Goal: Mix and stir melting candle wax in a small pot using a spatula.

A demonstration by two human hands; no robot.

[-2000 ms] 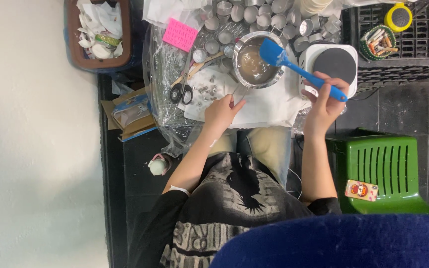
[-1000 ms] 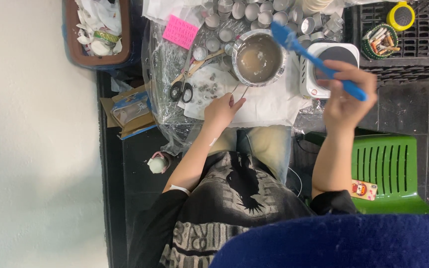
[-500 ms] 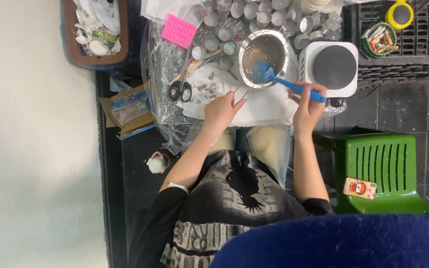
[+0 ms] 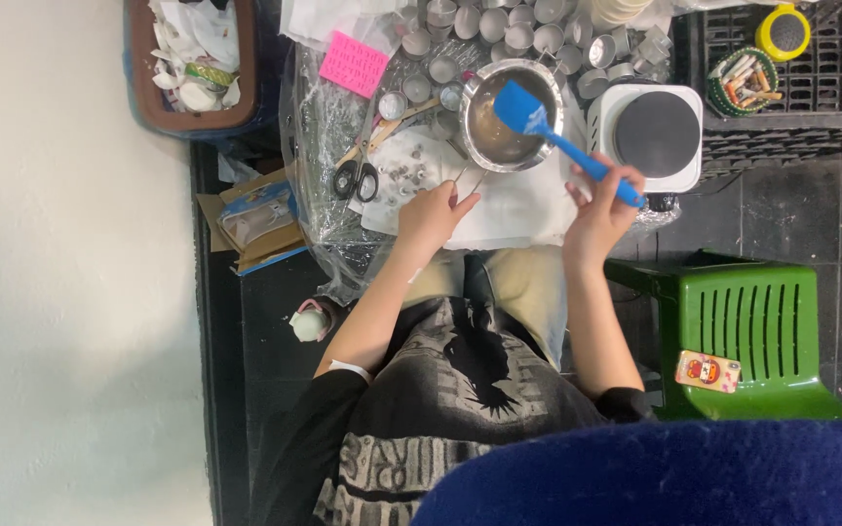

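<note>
a small red-and-yellow packet lies on a green plastic stool nearest the seated person. on the plastic-covered table, the left hand pinches two thin metal handles reaching toward a steel bowl; the right hand grips a blue spatula, its blade raised over the bowl. scissors lie left, a white hotplate right. beyond sit a pink rectangular mould and empty metal cups.

Left hand: forearm extended, fingers pinched together. Right hand: forearm extended, fingers curled closed, thumb across them.
</note>
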